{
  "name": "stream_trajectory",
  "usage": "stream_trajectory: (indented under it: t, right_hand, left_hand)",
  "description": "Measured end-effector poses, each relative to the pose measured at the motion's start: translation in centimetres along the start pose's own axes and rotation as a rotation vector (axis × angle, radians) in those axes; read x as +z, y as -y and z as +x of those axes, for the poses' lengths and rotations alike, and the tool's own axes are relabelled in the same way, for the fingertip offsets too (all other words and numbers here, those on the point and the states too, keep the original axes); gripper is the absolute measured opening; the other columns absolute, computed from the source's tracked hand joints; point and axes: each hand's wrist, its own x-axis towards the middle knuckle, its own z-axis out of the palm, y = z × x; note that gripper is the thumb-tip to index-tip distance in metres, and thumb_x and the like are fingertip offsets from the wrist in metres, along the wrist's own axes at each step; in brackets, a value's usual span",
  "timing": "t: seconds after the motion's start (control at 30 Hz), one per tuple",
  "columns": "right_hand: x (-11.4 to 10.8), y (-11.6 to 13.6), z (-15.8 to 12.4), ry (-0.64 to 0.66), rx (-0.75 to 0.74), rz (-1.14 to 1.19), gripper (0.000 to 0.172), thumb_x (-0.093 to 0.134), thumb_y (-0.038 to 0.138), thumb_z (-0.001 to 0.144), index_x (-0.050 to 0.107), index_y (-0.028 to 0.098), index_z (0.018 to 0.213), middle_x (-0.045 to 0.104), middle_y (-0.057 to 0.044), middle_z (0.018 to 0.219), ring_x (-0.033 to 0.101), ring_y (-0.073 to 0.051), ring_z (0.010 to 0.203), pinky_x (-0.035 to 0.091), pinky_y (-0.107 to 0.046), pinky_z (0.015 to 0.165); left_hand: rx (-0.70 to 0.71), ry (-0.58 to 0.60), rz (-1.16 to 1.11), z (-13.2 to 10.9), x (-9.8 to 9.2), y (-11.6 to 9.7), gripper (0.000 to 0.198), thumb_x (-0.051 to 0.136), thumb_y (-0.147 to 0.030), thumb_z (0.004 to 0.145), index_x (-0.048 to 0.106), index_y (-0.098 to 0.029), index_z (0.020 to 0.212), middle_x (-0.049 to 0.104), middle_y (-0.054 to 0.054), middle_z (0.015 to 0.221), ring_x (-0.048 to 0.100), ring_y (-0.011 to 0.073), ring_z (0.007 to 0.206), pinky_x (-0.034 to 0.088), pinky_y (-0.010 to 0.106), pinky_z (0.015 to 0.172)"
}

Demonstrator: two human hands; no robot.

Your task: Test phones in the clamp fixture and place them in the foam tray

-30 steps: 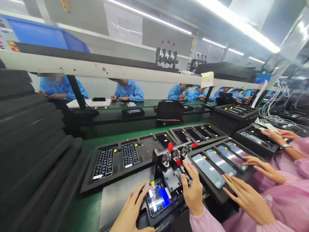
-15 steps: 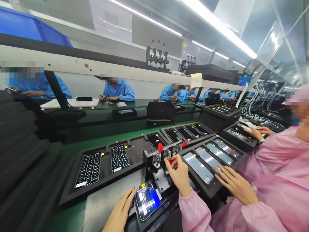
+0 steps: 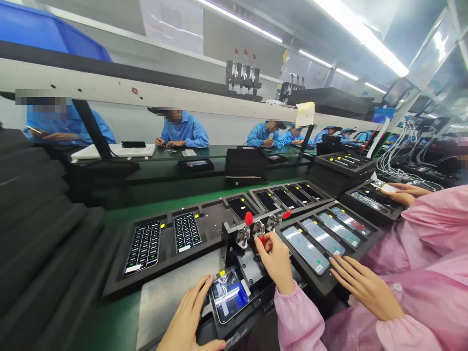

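A phone (image 3: pixel 230 300) with a lit screen and a yellow tab lies in a black fixture (image 3: pixel 210 329). At its left side is my left hand (image 3: pixel 188 317), fingers stretched out and thumb apart, with fingertips by the phone's upper left edge. My right hand (image 3: pixel 276 263), in a pink sleeve, is closed around the red handle (image 3: pixel 262 240) of the middle toggle clamp. Two further toggle clamps with red handles, one left (image 3: pixel 249 219) and one right (image 3: pixel 286 214), stand on the same bracket. Under the clamps, a metal block (image 3: pixel 251 268) sits beside the phone's upper end.
A foam tray (image 3: pixel 119 282) with phones lies behind the fixture. Another tray (image 3: pixel 318 287) with several phones stands at right, a co-worker's hand (image 3: pixel 369 287) over its front edge. Stacked black trays (image 3: pixel 44 243) rise at left. People in blue (image 3: pixel 185 129) sit across the bench.
The camera view has shifted slightly, moving the scene a little rightward. The phone's screen shows a darker picture. My right hand keeps its hold on the red handle; my left thumb now shows.
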Motion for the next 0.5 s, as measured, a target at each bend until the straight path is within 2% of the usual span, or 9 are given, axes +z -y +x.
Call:
stream_trajectory:
  t: [0.5]
  right_hand:
    - [0.13,-0.23,-0.17,0.01,-0.004,-0.05,0.031,0.049,0.046,0.085,0.049,0.019,0.071,0.042,0.005,0.055,0.042,-0.01,0.051,0.036,-0.022,0.055]
  left_hand:
    - [-0.038,-0.003,-0.046,-0.23,-0.43,-0.55,0.098,0.071,-0.038,0.065,0.01,-0.03,0.142,0.02,0.007,0.149,0.022,0.0314,0.134,0.02,0.054,0.109]
